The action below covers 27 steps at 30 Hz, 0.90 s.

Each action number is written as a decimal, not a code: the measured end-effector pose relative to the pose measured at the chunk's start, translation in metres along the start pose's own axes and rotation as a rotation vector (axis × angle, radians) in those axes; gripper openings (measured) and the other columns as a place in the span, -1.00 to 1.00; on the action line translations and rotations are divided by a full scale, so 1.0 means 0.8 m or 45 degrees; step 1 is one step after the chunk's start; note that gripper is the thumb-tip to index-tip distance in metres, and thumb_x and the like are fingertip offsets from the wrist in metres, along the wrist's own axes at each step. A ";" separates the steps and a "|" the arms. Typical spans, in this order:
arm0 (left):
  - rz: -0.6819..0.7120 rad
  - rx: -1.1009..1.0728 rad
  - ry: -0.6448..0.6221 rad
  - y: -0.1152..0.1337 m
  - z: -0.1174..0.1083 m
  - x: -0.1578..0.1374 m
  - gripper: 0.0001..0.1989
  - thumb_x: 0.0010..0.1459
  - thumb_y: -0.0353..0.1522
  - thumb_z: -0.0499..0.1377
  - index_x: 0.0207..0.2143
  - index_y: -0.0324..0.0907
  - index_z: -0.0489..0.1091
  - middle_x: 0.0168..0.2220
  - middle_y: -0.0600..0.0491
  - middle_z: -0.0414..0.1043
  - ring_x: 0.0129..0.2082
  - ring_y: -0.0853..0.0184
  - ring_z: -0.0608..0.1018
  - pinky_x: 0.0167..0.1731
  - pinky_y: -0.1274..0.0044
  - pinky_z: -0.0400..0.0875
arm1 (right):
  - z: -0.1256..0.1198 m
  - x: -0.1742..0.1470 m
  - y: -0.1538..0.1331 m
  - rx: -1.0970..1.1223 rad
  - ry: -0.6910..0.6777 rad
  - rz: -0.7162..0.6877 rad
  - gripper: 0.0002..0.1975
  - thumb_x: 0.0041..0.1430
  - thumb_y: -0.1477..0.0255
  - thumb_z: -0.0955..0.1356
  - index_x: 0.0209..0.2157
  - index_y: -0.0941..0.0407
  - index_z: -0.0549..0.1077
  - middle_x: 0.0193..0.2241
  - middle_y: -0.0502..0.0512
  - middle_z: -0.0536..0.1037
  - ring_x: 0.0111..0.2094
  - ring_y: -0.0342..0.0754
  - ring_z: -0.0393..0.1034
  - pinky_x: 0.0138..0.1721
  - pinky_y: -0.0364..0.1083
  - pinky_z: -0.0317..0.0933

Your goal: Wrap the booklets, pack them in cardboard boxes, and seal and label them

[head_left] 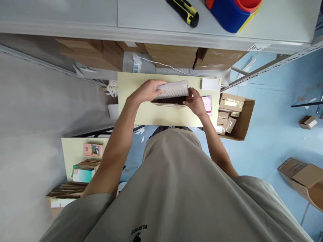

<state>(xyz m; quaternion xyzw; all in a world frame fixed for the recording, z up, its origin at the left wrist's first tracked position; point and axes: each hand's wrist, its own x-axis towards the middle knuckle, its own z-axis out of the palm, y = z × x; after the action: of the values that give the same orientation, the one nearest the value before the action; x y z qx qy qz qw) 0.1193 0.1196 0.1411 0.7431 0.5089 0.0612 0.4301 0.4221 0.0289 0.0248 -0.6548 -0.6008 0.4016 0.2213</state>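
Note:
Over the pale yellow table (141, 116), my left hand (147, 90) is closed on the left end of a light grey, ribbed, wrapped bundle (174, 89). The bundle lies tilted at the mouth of an open brown cardboard box (169, 104); how deep it sits inside is hidden. At the box's right end, my right hand (194, 102) has its fingers bent around the edge, thumb on the near side. Just right of that hand lies a phone (207, 105) with a lit pink screen. A flat white box (210, 84) rests near the table's back right corner.
A grey shelf (75, 15) runs across the back, bearing a yellow-black utility knife (185, 11) and a blue-red container (227, 15). Cardboard boxes (171, 55) sit beneath it. Right of the table stands a carton (248, 117) of small parcels. A side table (66, 151) holds stacked boxes.

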 end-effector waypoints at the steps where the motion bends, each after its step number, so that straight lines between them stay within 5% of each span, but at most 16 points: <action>1: -0.024 0.022 -0.019 -0.002 0.002 0.002 -0.50 0.35 -0.27 0.34 0.29 -0.17 0.65 0.09 -0.06 0.74 0.00 0.13 0.71 0.16 0.40 0.61 | 0.000 -0.001 0.000 -0.011 0.001 0.006 -0.02 0.33 0.30 0.59 0.67 -0.01 0.24 0.66 0.35 0.25 0.21 0.33 0.72 0.35 0.33 0.63; 11: -0.043 0.093 -0.213 -0.059 0.072 0.059 -0.45 0.23 -0.42 0.33 0.26 -0.16 0.72 0.10 -0.05 0.81 0.07 0.02 0.77 0.16 0.40 0.61 | 0.008 0.000 -0.002 0.075 0.071 0.026 -0.07 0.26 0.42 0.59 0.61 -0.01 0.35 0.64 0.30 0.27 0.41 0.45 0.57 0.51 0.44 0.46; 16: -0.058 0.167 -0.308 -0.077 0.108 0.079 -0.49 0.21 -0.45 0.35 0.20 -0.11 0.76 0.07 0.00 0.83 0.11 0.02 0.79 0.19 0.38 0.63 | 0.012 -0.003 -0.009 0.025 0.068 0.048 -0.11 0.27 0.42 0.56 0.59 -0.02 0.36 0.65 0.29 0.27 0.34 0.42 0.63 0.50 0.46 0.46; 22: -0.121 0.173 -0.210 -0.074 0.126 0.083 -0.43 0.21 -0.55 0.38 0.27 -0.10 0.73 0.24 -0.08 0.76 0.30 -0.10 0.73 0.37 0.24 0.57 | 0.013 -0.019 -0.020 -0.057 0.121 -0.017 -0.19 0.28 0.44 0.51 0.54 0.02 0.40 0.60 0.27 0.36 0.55 0.37 0.39 0.58 0.38 0.38; 27: -0.015 0.122 0.026 -0.076 0.112 0.022 -0.44 0.28 -0.52 0.38 0.31 -0.13 0.67 0.32 -0.17 0.69 0.39 -0.11 0.64 0.47 0.15 0.50 | -0.003 -0.038 -0.016 -0.023 0.343 -0.069 -0.38 0.45 0.21 0.42 0.47 0.03 0.47 0.50 0.36 0.49 0.51 0.35 0.39 0.48 0.42 0.45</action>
<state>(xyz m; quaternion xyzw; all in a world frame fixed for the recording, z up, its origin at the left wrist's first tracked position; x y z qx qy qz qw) 0.1326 0.0888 0.0365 0.7593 0.5201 0.0418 0.3890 0.4175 0.0027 0.0443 -0.6883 -0.5868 0.2985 0.3046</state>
